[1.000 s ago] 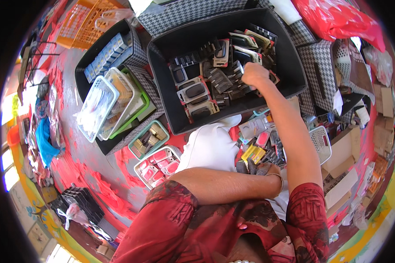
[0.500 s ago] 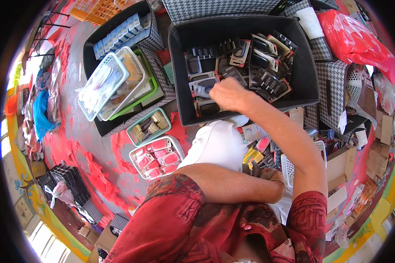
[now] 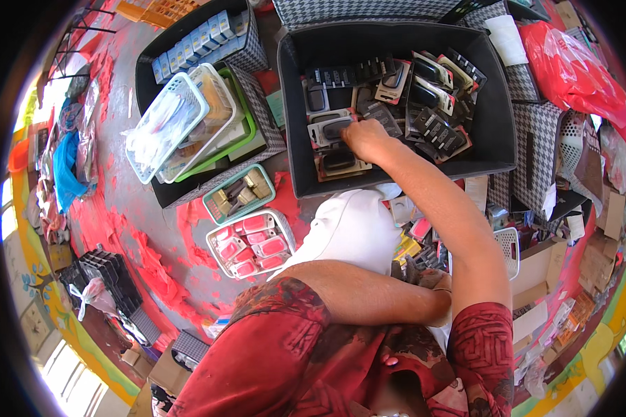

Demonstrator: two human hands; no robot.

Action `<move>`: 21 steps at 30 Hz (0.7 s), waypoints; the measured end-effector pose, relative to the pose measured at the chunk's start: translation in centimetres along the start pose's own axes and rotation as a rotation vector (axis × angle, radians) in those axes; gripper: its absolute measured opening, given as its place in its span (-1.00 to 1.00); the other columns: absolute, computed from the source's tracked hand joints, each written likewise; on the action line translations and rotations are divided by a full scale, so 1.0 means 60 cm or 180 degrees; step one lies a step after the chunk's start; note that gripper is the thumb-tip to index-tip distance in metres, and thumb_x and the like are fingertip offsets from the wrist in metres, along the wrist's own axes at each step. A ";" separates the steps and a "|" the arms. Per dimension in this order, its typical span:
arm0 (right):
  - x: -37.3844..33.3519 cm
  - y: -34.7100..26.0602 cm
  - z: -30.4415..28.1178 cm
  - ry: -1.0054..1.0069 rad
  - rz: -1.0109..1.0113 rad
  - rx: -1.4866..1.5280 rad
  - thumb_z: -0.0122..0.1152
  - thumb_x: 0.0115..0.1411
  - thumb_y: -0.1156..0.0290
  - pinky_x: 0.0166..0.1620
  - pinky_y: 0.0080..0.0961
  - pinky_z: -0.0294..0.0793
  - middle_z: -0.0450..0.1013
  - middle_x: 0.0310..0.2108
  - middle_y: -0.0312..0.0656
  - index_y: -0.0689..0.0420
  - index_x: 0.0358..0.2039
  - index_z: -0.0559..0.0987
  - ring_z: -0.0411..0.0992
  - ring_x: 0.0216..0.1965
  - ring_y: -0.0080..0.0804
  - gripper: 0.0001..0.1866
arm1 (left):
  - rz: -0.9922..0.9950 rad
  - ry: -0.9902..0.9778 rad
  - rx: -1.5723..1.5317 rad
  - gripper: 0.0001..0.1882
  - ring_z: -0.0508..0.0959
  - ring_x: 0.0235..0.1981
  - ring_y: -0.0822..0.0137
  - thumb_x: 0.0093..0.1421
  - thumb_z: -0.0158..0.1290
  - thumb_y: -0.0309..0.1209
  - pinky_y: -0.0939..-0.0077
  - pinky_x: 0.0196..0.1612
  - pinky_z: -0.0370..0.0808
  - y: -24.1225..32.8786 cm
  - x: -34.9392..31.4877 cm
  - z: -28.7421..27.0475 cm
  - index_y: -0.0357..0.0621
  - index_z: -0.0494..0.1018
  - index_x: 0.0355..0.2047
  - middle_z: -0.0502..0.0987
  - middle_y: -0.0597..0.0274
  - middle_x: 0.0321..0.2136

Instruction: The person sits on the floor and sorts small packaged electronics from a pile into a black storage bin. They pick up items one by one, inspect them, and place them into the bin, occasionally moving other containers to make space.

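Observation:
My right hand (image 3: 368,140) reaches into the near left part of a black-lined fabric box (image 3: 405,174). Its fingers are curled closed at the right end of a carded pack (image 3: 332,131) that holds a dark oval item. Just below, another carded pack (image 3: 339,161) of the same kind lies flat. Many more such packs (image 3: 438,132) fill the box in a loose heap. My left forearm (image 3: 368,295) is folded across my body. The left hand (image 3: 435,281) is partly covered by my right arm, and its fingers do not show clearly.
Left of the box stand a second fabric box with small blue cartons (image 3: 188,52) and stacked plastic baskets (image 3: 167,128). Nearer are a green basket of tan blocks (image 3: 240,194) and a white basket of pink packs (image 3: 250,243). A red plastic bag (image 3: 570,76) sits at right.
My right hand has shifted slightly relative to the packs, and the blurred pack at its fingers now shows sharply, resting among the others. The whole view has moved a little.

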State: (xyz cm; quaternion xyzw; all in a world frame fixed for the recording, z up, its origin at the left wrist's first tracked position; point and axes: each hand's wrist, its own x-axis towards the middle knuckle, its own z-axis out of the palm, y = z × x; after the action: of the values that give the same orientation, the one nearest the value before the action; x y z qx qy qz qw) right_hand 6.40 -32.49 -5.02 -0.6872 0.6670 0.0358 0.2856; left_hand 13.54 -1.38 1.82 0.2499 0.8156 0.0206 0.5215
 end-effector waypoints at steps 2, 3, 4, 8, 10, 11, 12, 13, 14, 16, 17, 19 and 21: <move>-0.006 -0.008 -0.009 0.0301 -0.0243 -0.0103 0.14 -0.20 0.45 -0.42 -0.31 0.45 0.47 -0.56 -0.07 0.13 -0.57 0.51 0.47 -0.49 -0.14 -0.90 | -0.0096 -0.0175 0.0181 -0.70 0.49 -0.30 0.37 0.04 -0.08 -0.18 0.30 -0.27 0.46 0.022 0.051 0.001 0.13 0.44 -0.21 0.47 0.33 -0.25; -0.011 -0.009 -0.018 0.0404 -0.0323 -0.0149 0.13 -0.20 0.46 -0.42 -0.31 0.45 0.46 -0.58 -0.05 0.15 -0.57 0.51 0.47 -0.49 -0.13 -0.90 | -0.0148 -0.0266 0.0284 -0.70 0.49 -0.30 0.38 0.05 -0.09 -0.18 0.31 -0.27 0.46 0.035 0.070 0.003 0.14 0.44 -0.20 0.47 0.34 -0.25; -0.017 -0.008 -0.027 0.0428 -0.0335 -0.0201 0.13 -0.20 0.46 -0.42 -0.30 0.45 0.45 -0.59 -0.03 0.18 -0.57 0.51 0.47 -0.50 -0.13 -0.89 | -0.0226 -0.0350 0.0340 -0.70 0.48 -0.30 0.39 0.05 -0.10 -0.18 0.33 -0.26 0.46 0.040 0.089 0.005 0.15 0.43 -0.20 0.46 0.34 -0.25; -0.040 -0.014 -0.045 0.0835 -0.0275 -0.0442 0.15 -0.25 0.49 -0.42 -0.39 0.46 0.45 -0.54 -0.04 0.23 -0.51 0.50 0.47 -0.46 -0.18 -0.80 | -0.0333 -0.0434 0.0465 -0.72 0.48 -0.31 0.44 0.05 -0.08 -0.17 0.34 -0.26 0.46 0.034 0.098 0.008 0.19 0.44 -0.22 0.46 0.37 -0.26; -0.044 -0.023 -0.038 0.0645 -0.0353 -0.0650 0.14 -0.20 0.49 -0.45 -0.36 0.48 0.40 -0.34 0.02 0.28 -0.37 0.45 0.46 -0.45 -0.16 -0.70 | -0.0096 -0.0133 0.0397 -0.75 0.48 -0.34 0.44 0.01 -0.02 -0.17 0.29 -0.29 0.46 0.019 0.066 0.000 0.21 0.46 -0.26 0.48 0.38 -0.30; -0.044 -0.027 -0.031 0.0442 -0.0523 -0.0615 0.14 -0.19 0.49 -0.44 -0.36 0.48 0.39 -0.32 0.02 0.29 -0.36 0.45 0.46 -0.44 -0.16 -0.70 | 0.0022 -0.0044 0.0231 -0.75 0.48 -0.34 0.44 0.01 -0.02 -0.17 0.30 -0.29 0.46 0.017 0.043 -0.010 0.21 0.46 -0.26 0.48 0.38 -0.30; -0.043 -0.032 -0.023 0.0304 -0.0637 -0.0602 0.15 -0.19 0.48 -0.43 -0.36 0.48 0.38 -0.30 0.03 0.30 -0.36 0.44 0.46 -0.44 -0.15 -0.69 | 0.0087 0.0019 0.0125 -0.75 0.48 -0.34 0.44 0.01 -0.02 -0.17 0.30 -0.29 0.46 0.006 0.024 -0.014 0.20 0.46 -0.26 0.48 0.38 -0.30; -0.042 -0.035 -0.016 0.0036 -0.0729 -0.0590 0.16 -0.18 0.48 -0.42 -0.36 0.48 0.36 -0.28 0.03 0.31 -0.35 0.44 0.46 -0.43 -0.14 -0.69 | 0.0132 0.0065 0.0032 -0.74 0.48 -0.34 0.44 0.01 -0.01 -0.18 0.30 -0.29 0.46 -0.001 0.005 -0.018 0.20 0.46 -0.26 0.48 0.37 -0.29; -0.040 -0.034 -0.011 -0.0464 -0.0621 -0.0282 0.20 -0.15 0.41 -0.31 -0.32 0.46 0.34 -0.23 0.02 0.28 -0.33 0.44 0.44 -0.33 -0.11 -0.67 | 0.0164 0.0106 -0.0030 -0.74 0.48 -0.34 0.43 0.01 -0.01 -0.18 0.30 -0.29 0.46 -0.010 -0.011 -0.021 0.20 0.46 -0.26 0.48 0.37 -0.29; -0.035 -0.027 -0.004 -0.0503 -0.0333 0.0198 0.24 -0.15 0.35 -0.24 -0.28 0.42 0.34 -0.24 0.00 0.24 -0.31 0.44 0.41 -0.26 -0.09 -0.63 | 0.0205 0.0160 -0.0131 -0.74 0.48 -0.33 0.43 0.00 -0.01 -0.18 0.30 -0.30 0.46 -0.022 -0.032 -0.027 0.19 0.47 -0.26 0.48 0.37 -0.29; -0.034 -0.020 -0.003 -0.0524 -0.0207 0.0406 0.27 -0.15 0.32 -0.20 -0.26 0.41 0.34 -0.24 -0.01 0.22 -0.30 0.44 0.39 -0.22 -0.08 -0.62 | 0.0230 0.0186 -0.0162 -0.74 0.49 -0.33 0.43 0.00 0.00 -0.18 0.30 -0.30 0.46 -0.026 -0.038 -0.029 0.19 0.47 -0.26 0.48 0.36 -0.29; -0.031 -0.011 0.001 -0.0259 0.0215 0.0611 0.32 -0.18 0.24 -0.15 -0.21 0.36 0.35 -0.22 -0.02 0.17 -0.23 0.41 0.37 -0.16 -0.07 -0.51 | 0.0253 0.0218 -0.0226 -0.74 0.49 -0.33 0.42 0.00 0.00 -0.18 0.31 -0.30 0.46 -0.030 -0.046 -0.030 0.18 0.47 -0.26 0.48 0.36 -0.29; -0.029 -0.006 0.007 -0.0070 0.0613 0.0657 0.33 -0.19 0.24 -0.15 -0.19 0.36 0.35 -0.21 -0.01 0.17 -0.20 0.38 0.37 -0.15 -0.07 -0.46 | 0.0283 0.0245 -0.0262 -0.73 0.49 -0.33 0.42 0.00 0.01 -0.19 0.31 -0.30 0.46 -0.029 -0.051 -0.031 0.17 0.47 -0.26 0.48 0.35 -0.29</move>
State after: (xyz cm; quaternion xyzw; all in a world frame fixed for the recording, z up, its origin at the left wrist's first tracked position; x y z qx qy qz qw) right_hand 6.72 -30.75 -4.50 -0.5866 0.7268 0.0018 0.3573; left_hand 12.28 -3.78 4.70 0.2632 0.8216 0.0869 0.4981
